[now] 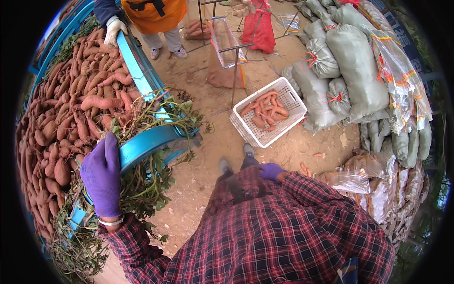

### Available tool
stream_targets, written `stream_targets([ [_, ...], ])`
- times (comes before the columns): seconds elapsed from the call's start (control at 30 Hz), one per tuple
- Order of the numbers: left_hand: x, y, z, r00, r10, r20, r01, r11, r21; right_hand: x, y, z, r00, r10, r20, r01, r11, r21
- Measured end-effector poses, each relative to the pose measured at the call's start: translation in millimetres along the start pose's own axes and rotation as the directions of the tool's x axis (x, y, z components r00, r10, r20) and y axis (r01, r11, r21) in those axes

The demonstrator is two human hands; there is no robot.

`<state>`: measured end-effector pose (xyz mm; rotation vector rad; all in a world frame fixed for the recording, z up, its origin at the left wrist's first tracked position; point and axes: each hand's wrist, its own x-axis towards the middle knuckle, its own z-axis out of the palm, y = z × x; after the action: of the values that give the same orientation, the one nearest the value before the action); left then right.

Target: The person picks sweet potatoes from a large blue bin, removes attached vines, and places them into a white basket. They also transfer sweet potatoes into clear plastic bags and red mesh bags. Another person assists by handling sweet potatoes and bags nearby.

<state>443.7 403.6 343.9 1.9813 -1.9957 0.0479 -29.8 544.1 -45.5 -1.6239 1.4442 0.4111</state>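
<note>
My left hand (103, 177), in a purple glove, grips the curved blue metal rail (149, 142) at the edge of a load of sweet potatoes (62, 172). Green vines (152, 181) hang over and around the rail. My right hand (270, 171), gloved in the same purple, rests low against the front of my plaid shirt; its fingers are partly curled and nothing shows in it. Beyond my feet, a white plastic crate (298, 119) holds several sweet potatoes (267, 108) and seems to sit on another crate.
A co-worker in an orange apron (156, 16) has a white-gloved hand on the load's side panel (133, 60). Metal stands (234, 76) hold a clear bag beside a red mesh bag (258, 32). Filled grey-green sacks (354, 71) are piled at right, with plastic bags (381, 188) nearer me.
</note>
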Motion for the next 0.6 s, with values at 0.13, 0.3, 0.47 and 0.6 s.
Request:
stream_targets([
  [0.13,-1,-1,2,0.999,0.013,-0.037,-0.013,1.000,0.013,-11,24,14,0.996,-0.082,-0.040,0.086,0.991,0.103],
  [0.3,0,-1,2,0.996,-0.070,0.056,0.070,0.998,0.003,-8,20,-2,0.999,-0.014,-0.044,0.022,0.981,0.191],
  [0.47,-4,-18,8,0.999,-0.004,0.032,0.001,0.997,0.082,-5,38,-19,0.973,-0.004,-0.230,0.070,0.957,0.280],
  [0.6,-2,-30,10,0.999,-0.021,0.026,0.019,0.998,0.062,-16,98,-4,0.968,0.142,-0.209,-0.036,0.896,0.443],
])
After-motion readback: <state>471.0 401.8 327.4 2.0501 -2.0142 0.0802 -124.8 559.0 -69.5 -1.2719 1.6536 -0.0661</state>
